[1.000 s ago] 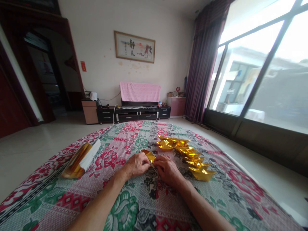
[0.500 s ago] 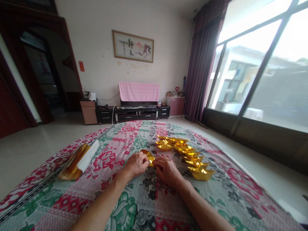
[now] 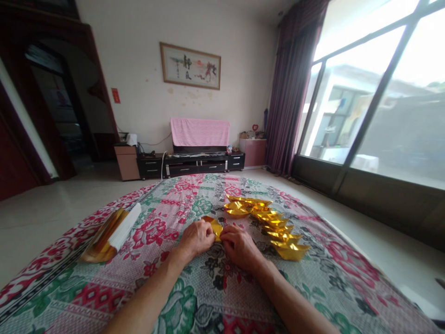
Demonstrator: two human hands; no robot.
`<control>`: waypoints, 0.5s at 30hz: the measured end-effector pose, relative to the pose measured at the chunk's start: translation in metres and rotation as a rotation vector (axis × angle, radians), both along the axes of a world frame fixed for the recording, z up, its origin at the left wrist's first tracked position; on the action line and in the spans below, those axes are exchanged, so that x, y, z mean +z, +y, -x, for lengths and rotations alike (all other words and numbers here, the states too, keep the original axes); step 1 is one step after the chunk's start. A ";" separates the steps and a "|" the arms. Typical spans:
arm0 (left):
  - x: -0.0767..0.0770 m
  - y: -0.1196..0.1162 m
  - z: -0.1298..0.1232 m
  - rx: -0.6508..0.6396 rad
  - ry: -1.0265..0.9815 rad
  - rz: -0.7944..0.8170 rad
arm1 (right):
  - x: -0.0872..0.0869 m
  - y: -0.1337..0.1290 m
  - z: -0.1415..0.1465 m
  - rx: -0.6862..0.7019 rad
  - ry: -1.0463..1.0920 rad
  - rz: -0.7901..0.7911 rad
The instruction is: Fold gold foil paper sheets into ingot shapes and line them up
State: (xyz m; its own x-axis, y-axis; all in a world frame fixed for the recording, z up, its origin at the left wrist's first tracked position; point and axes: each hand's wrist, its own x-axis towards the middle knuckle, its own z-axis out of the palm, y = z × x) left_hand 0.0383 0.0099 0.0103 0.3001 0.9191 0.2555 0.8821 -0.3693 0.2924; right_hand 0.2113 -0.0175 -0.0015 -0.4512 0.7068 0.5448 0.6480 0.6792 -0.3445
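Gold foil piece (image 3: pixel 216 228) is right in the middle, just above the patterned cloth (image 3: pixel 181 301), pinched between two hands. Left hand (image 3: pixel 197 237) has its fingers closed on one side, right hand (image 3: pixel 239 246) has its fingers curled in on the other. Can't really tell how the tips grip it, they're tucked under. Folded gold boats (image 3: pixel 290 250) sit in a bunch just right of that, and a stack of gold-and-white sheets (image 3: pixel 110 235) lies over on the left. Farther back there's a pink cloth (image 3: pixel 200 132) draped above a black cabinet (image 3: pixel 196 165).

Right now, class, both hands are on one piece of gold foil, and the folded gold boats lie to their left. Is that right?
No: the head view shows the folded gold boats to the right of the left hand and right hand, which are both on one piece of gold foil.
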 end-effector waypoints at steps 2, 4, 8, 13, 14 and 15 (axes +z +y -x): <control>0.000 0.000 -0.001 0.004 0.002 0.007 | -0.001 0.002 0.000 0.009 0.006 -0.001; 0.000 0.000 -0.001 0.010 0.001 0.003 | -0.001 0.003 0.000 0.012 0.016 0.003; 0.000 0.000 -0.002 0.027 0.007 0.006 | 0.000 0.003 0.001 0.011 0.037 0.017; 0.000 0.001 -0.002 0.029 0.013 0.007 | 0.001 0.001 0.001 0.021 0.034 0.017; 0.000 0.001 -0.002 0.028 0.013 0.006 | 0.001 0.001 0.001 0.024 0.031 0.014; 0.000 0.001 -0.002 0.027 0.012 0.004 | 0.001 0.001 0.001 0.026 0.029 0.011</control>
